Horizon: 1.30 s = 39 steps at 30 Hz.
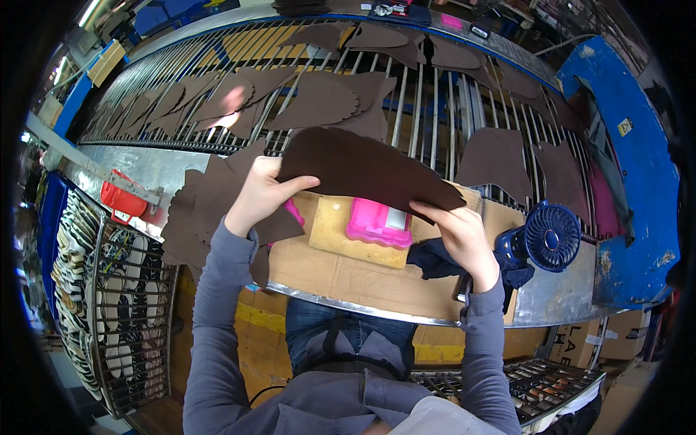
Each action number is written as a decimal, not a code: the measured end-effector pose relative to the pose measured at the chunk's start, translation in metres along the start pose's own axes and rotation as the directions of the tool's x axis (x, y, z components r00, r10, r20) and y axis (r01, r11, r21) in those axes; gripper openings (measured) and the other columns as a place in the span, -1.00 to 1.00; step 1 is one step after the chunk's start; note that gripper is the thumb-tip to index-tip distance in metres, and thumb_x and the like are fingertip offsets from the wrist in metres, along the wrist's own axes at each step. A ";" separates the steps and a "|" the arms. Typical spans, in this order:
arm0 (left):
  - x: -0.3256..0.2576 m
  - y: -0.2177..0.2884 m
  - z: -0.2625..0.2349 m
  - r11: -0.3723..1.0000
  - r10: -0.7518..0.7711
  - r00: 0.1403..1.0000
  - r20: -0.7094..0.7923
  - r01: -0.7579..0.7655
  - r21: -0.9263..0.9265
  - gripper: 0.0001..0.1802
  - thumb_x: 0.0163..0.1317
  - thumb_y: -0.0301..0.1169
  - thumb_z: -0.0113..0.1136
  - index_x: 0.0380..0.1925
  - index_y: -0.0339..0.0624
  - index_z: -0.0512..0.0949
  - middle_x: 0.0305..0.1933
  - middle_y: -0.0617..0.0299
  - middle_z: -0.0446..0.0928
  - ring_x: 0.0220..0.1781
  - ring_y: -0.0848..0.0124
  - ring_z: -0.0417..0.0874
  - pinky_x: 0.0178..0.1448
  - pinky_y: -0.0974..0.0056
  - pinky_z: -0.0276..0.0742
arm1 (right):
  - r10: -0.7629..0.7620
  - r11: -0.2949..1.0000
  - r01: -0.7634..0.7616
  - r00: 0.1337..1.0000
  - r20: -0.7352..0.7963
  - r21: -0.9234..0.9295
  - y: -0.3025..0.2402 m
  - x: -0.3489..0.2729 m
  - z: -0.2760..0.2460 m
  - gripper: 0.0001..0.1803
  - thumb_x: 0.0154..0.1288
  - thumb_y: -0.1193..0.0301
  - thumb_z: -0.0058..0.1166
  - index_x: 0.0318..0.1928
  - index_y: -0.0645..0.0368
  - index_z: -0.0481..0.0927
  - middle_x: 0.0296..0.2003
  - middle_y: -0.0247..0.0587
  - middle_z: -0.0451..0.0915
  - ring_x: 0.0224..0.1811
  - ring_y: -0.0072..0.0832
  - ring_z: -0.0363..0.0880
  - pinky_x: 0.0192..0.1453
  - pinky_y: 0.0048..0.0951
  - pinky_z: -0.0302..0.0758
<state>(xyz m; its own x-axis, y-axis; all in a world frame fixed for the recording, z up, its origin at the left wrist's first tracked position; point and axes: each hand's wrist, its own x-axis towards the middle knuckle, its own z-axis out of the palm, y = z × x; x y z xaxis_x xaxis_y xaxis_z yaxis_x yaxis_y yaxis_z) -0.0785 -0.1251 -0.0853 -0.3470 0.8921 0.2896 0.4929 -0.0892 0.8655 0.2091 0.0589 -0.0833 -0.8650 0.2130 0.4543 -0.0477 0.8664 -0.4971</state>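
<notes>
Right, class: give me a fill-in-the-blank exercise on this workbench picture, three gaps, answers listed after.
1. Both hands, the left hand and the right hand, hold one ____ leather piece.
2. The small fan by the right hand is ____ in colour.
3. Under the held piece, a ____ plastic box lies on the cardboard.

Missing words: brown; blue; pink

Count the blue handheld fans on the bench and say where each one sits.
1. The blue fan sits at the bench's right end, just right of the right hand, which holds the brown leather piece with the left hand. Others may be hidden.
</notes>
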 end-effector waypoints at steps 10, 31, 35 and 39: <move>0.034 0.020 0.071 0.985 0.172 0.937 0.303 -0.170 -0.032 -0.77 0.13 -0.53 0.32 -0.18 -0.34 0.65 -0.32 0.05 0.69 -0.34 0.36 0.69 -0.22 0.35 0.55 | 0.115 0.975 -0.169 0.940 -0.321 -0.146 0.034 -0.095 0.025 -0.59 0.00 0.78 0.04 -0.11 0.21 0.66 -0.12 -0.07 0.65 -0.10 -0.13 0.65 -0.01 -0.30 0.58; 0.122 0.089 0.145 0.752 0.556 0.703 0.444 -0.653 0.093 -0.67 0.12 -0.56 0.10 -0.08 -0.16 0.60 -0.21 -0.02 0.65 -0.20 0.06 0.67 -0.10 0.14 0.60 | -0.090 0.879 -0.334 0.585 -0.806 -0.341 -0.022 -0.106 -0.103 -0.60 0.18 0.71 0.15 0.06 0.26 0.57 -0.13 0.06 0.64 -0.15 -0.16 0.65 -0.04 -0.32 0.55; 0.149 0.087 0.106 0.513 0.660 0.687 0.303 -0.707 0.487 -0.62 0.03 -0.61 0.05 -0.13 -0.05 0.60 -0.19 0.18 0.66 -0.15 0.18 0.69 -0.11 0.21 0.62 | -0.017 0.779 -0.262 0.899 -0.438 -0.569 -0.045 -0.004 -0.128 -0.60 0.08 0.66 0.16 -0.02 0.15 0.61 -0.22 -0.14 0.67 -0.25 -0.22 0.67 -0.22 -0.38 0.58; 0.168 0.082 0.069 0.548 0.645 0.750 0.146 -0.587 0.596 -0.48 -0.01 -0.66 0.10 0.04 -0.09 0.54 0.08 0.09 0.57 0.15 0.16 0.58 0.19 0.23 0.51 | 0.026 0.803 -0.322 0.860 -0.510 -0.502 0.014 0.066 -0.096 -0.78 0.25 0.49 0.02 -0.11 0.09 0.65 -0.26 -0.08 0.66 -0.27 -0.14 0.66 -0.24 -0.25 0.55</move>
<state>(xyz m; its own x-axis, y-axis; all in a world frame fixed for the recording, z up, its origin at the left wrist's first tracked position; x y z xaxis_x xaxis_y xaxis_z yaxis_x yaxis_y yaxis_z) -0.0408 0.0485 0.0064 0.1739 0.6766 0.7155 0.9494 -0.3082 0.0606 0.1987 0.1284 0.0107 -0.4906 0.4358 0.7546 0.4909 0.8537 -0.1739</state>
